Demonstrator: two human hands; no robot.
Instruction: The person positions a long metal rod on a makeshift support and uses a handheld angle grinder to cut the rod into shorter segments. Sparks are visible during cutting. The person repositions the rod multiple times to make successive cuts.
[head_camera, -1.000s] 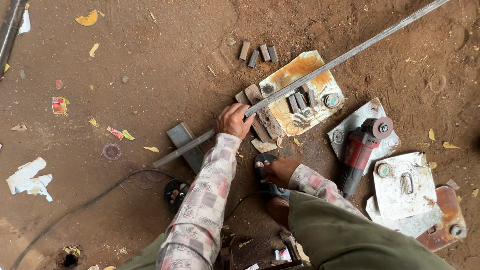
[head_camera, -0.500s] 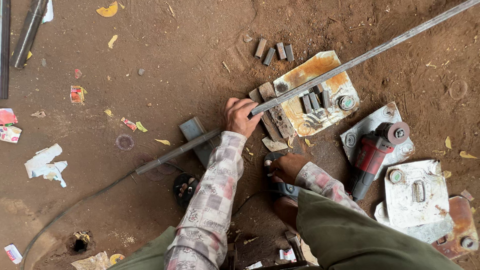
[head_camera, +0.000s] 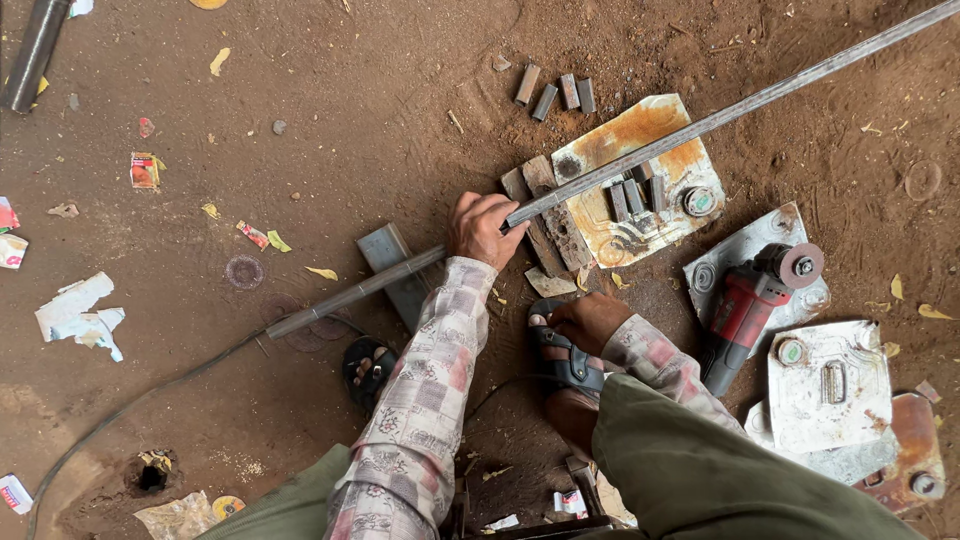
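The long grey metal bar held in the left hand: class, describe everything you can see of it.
The long grey metal bar is slim, straight and dull, steel by its look. It lies slantwise, from the upper right corner down to the left, across a rusty yellow-stained metal plate and wooden blocks. The left hand grips it mid-length. Its lower left stretch looks thicker, like a tube, crossing a grey steel block on the dirt ground.

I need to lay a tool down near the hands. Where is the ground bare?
Bare dirt lies beyond the left hand, between the bar and paper scraps. Crowded right: rusty plate, grinder, metal plates.
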